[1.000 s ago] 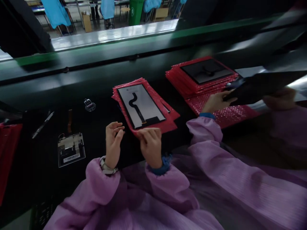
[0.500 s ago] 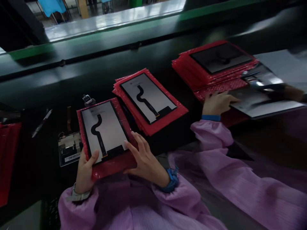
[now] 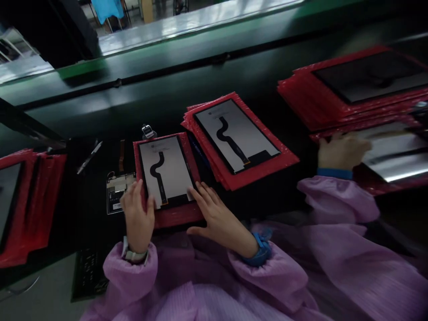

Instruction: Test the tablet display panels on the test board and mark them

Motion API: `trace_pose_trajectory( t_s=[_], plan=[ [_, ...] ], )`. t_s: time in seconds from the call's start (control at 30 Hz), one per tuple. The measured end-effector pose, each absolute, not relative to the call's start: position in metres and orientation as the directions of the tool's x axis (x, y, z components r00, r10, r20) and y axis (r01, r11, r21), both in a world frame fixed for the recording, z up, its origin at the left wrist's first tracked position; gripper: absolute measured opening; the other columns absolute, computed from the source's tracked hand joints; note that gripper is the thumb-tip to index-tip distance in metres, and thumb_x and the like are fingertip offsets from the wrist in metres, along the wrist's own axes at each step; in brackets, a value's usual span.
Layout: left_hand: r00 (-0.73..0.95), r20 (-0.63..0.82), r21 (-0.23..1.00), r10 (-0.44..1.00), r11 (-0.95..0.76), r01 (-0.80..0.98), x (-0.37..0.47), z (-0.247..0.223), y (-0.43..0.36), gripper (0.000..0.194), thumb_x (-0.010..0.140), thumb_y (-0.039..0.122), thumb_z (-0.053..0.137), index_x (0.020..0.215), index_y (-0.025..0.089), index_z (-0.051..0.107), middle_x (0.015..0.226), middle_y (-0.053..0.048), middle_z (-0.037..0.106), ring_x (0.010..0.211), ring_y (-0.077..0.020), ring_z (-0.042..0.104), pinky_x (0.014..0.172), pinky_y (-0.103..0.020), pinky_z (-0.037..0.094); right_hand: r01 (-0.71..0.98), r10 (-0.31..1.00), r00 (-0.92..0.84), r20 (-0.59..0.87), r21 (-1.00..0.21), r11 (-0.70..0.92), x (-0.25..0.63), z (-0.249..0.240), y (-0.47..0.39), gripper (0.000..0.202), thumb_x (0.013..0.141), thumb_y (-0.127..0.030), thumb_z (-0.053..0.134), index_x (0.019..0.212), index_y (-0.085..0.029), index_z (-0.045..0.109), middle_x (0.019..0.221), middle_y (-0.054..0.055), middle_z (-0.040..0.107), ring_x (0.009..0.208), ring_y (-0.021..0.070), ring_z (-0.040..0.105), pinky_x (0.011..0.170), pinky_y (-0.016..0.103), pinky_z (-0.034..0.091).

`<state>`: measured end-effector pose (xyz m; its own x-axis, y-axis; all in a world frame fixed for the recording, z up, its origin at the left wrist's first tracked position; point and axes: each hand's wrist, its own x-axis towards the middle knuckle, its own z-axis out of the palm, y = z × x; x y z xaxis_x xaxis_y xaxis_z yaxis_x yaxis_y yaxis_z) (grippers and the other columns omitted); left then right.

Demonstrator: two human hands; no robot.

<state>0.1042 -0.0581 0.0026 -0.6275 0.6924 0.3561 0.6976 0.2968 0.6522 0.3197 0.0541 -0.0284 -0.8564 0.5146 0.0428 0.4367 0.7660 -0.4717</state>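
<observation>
A display panel (image 3: 166, 169) with a black S-shaped flex cable lies on a red bubble bag (image 3: 174, 216) on the dark bench in front of me. My left hand (image 3: 137, 218) grips the lower left edge of bag and panel, thumb on the panel. My right hand (image 3: 219, 218) rests flat with fingers spread, its fingertips on the panel's lower right corner. A stack of red bags (image 3: 264, 171) with a second, similar panel (image 3: 237, 136) on top lies just to the right.
A co-worker's hand (image 3: 341, 151) in a purple sleeve presses on a shiny sheet (image 3: 397, 154) at right, by another red stack (image 3: 301, 87). A small circuit board (image 3: 115, 194), a pen-like tool (image 3: 88, 157) and a metal clip (image 3: 147, 131) lie left of my panel. More red bags (image 3: 33, 200) far left.
I took the top panel with its red bag off the stack, brought it left and toward me, and it now lies flat on the bench. The view has shifted left.
</observation>
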Motion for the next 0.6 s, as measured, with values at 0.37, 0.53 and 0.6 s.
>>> trace_pose_trajectory(
  t_s=[0.37,0.53,0.6],
  plan=[
    [-0.590,0.172,0.223,0.789,0.553,0.803,-0.027,0.023,0.019,0.063,0.088,0.045,0.058,0.140,0.009,0.054,0.126,-0.026,0.063,0.117,-0.0448,0.057,0.102,-0.062,0.046,0.748,0.762,-0.648,0.003,-0.187,0.637,0.233,0.042,0.129,0.052,0.097,-0.028,0.055,0.144,-0.005,0.050,0.127,0.026,0.061,0.121,0.0391,0.054,0.093,0.051,0.052],
    [-0.634,0.230,0.361,0.739,0.540,0.761,-0.028,0.004,0.025,0.073,0.086,0.041,0.061,0.151,0.012,0.044,0.128,-0.024,0.063,0.116,-0.0429,0.059,0.101,-0.061,0.048,0.875,0.872,-0.478,-0.106,-0.141,0.462,0.202,0.026,0.150,0.044,0.096,-0.004,0.031,0.132,0.000,0.056,0.124,0.029,0.062,0.116,0.0349,0.062,0.080,0.038,0.054],
    [-0.615,0.295,0.425,0.731,0.477,0.770,-0.023,0.002,0.023,0.069,0.087,0.038,0.060,0.150,0.012,0.046,0.131,-0.023,0.062,0.118,-0.0415,0.059,0.100,-0.060,0.049,0.884,0.877,-0.459,-0.139,-0.163,0.437,0.206,0.020,0.156,0.037,0.093,-0.005,0.037,0.123,-0.001,0.059,0.113,0.027,0.066,0.106,0.0327,0.066,0.079,0.037,0.054]
  ],
)
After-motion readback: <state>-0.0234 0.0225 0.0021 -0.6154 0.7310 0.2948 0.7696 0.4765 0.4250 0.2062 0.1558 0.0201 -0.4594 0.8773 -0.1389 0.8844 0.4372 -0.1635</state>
